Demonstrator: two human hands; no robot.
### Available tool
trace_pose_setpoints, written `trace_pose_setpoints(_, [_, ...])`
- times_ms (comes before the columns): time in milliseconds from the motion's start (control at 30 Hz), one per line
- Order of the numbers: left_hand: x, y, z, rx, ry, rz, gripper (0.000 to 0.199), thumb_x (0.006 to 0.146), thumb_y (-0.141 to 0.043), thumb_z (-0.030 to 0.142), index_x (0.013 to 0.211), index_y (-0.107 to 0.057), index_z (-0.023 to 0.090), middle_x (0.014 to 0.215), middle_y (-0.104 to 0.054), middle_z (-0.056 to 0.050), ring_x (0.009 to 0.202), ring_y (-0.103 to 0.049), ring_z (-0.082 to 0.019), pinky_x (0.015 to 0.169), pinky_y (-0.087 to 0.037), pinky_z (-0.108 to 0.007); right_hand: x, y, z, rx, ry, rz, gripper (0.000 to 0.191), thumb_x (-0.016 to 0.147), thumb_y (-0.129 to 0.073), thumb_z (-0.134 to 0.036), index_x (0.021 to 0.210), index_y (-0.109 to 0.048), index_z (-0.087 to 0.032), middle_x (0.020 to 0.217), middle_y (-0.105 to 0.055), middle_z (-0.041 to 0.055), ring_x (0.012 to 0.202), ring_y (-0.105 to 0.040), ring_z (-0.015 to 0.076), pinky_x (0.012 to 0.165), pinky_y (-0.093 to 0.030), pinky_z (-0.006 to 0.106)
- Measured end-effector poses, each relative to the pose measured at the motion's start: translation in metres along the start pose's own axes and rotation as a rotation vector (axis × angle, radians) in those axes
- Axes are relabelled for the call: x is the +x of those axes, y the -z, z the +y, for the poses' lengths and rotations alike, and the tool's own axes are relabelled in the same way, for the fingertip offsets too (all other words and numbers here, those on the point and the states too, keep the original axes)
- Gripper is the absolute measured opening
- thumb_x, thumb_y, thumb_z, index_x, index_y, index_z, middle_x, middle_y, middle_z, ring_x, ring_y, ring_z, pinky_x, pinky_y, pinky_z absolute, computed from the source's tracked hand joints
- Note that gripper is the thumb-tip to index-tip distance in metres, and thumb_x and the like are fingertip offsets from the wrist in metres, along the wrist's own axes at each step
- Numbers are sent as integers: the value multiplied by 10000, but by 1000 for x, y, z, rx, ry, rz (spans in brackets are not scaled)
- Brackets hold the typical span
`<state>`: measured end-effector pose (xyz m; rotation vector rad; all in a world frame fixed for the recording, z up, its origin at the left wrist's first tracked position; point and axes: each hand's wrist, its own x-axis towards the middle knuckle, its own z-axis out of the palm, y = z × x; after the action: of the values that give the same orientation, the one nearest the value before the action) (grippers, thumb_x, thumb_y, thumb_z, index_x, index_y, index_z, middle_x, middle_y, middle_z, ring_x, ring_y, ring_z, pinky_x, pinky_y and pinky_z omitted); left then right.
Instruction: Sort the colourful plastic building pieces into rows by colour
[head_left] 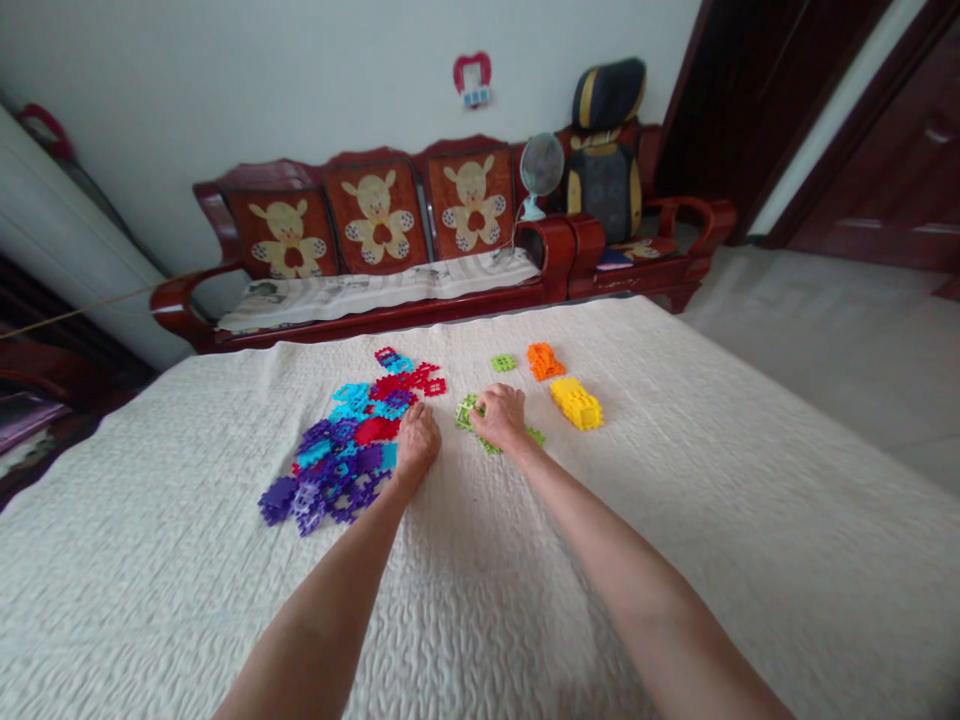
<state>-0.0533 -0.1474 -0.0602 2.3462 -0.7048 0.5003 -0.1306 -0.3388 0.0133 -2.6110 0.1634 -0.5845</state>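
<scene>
My right hand (pixel 501 412) pinches a green interlocking plastic tile (pixel 466 411) with thumb and fingers, low over the bedspread. More green tiles (pixel 535 436) lie under and beside this hand, partly hidden by it. My left hand (pixel 418 440) rests at the right edge of a mixed pile, its fingers curled; what they hold, if anything, is hidden. In the pile are red tiles (pixel 376 431), light blue tiles (pixel 349 400) and purple tiles (pixel 279 498). One green tile (pixel 503 362) lies apart, beyond my right hand.
To the right sit a stack of orange tiles (pixel 544 361) and a longer yellow stack (pixel 576 403). All lie on a quilted cream bedspread (pixel 480 600). Behind its far edge stand a wooden sofa (pixel 555 262) with bear cushions, a small fan (pixel 541 165) and a chair (pixel 606 195).
</scene>
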Motion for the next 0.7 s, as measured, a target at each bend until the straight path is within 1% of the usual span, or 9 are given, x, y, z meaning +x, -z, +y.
trace_pose_setpoints(67, [0,-2,-1,23,-5,32,258,907,-449,230,1099,-605,161,1137,-628,-170,1244,-522,-276,1105,-403,-535,3,4,2,58,-25,-4,97,788,-641,-278,780,-707,-208,1017,-682,72,1031,-567,233,936,-369,380])
trace_pose_setpoints(133, [-1,-3,-1,42,-14,57,263,904,-436,211,1094,-610,159,1133,-634,-170,1230,-533,-272,1094,-420,-527,6,10,6,119,-44,-19,97,793,-626,-261,783,-707,-210,998,-704,57,990,-601,208,902,-406,330])
trace_pose_setpoints(233, [-2,-5,-1,51,-31,76,279,913,-411,203,1100,-611,151,1147,-638,-166,1226,-537,-268,1092,-425,-527,11,21,15,244,-54,-63,151,824,-571,-248,834,-715,-204,917,-727,27,892,-639,171,821,-446,264])
trace_pose_setpoints(333, [-3,-6,-2,58,-42,81,292,921,-402,206,1114,-610,135,1167,-638,-170,1230,-538,-270,1101,-417,-530,16,29,25,323,-72,-95,220,861,-511,-250,902,-721,-199,851,-730,-8,823,-653,152,759,-457,233])
trace_pose_setpoints(433, [-3,-7,-3,101,-39,69,302,921,-394,194,1120,-612,131,1167,-644,-168,1233,-538,-269,1103,-417,-523,23,29,34,277,-95,-126,258,891,-477,-251,923,-726,-191,875,-737,-2,853,-661,155,780,-460,232])
trace_pose_setpoints(533, [-2,-7,-3,143,-28,55,301,911,-400,168,1122,-612,131,1168,-648,-161,1226,-544,-261,1092,-432,-506,26,26,39,201,-88,-166,283,903,-458,-217,1019,-713,-181,1042,-733,38,982,-653,157,873,-452,238])
trace_pose_setpoints(600, [-1,-6,-3,150,-33,43,289,903,-418,149,1118,-610,123,1164,-648,-163,1217,-551,-258,1086,-439,-491,23,26,39,126,-103,-140,318,892,-472,-207,1133,-674,-160,1163,-695,83,1085,-620,168,939,-432,252])
trace_pose_setpoints(633, [-1,-5,-3,153,-40,37,284,899,-424,140,1114,-608,118,1159,-649,-167,1212,-555,-258,1082,-441,-487,20,27,38,81,-121,-121,343,886,-493,-228,1180,-649,-147,1195,-674,107,1117,-604,184,959,-425,267])
trace_pose_setpoints(700, [-1,-4,-2,163,-53,27,278,898,-429,131,1112,-604,108,1150,-649,-175,1209,-556,-258,1077,-443,-478,12,30,33,-12,-158,-106,411,871,-546,-328,1224,-617,-130,1201,-649,145,1133,-588,233,969,-424,318])
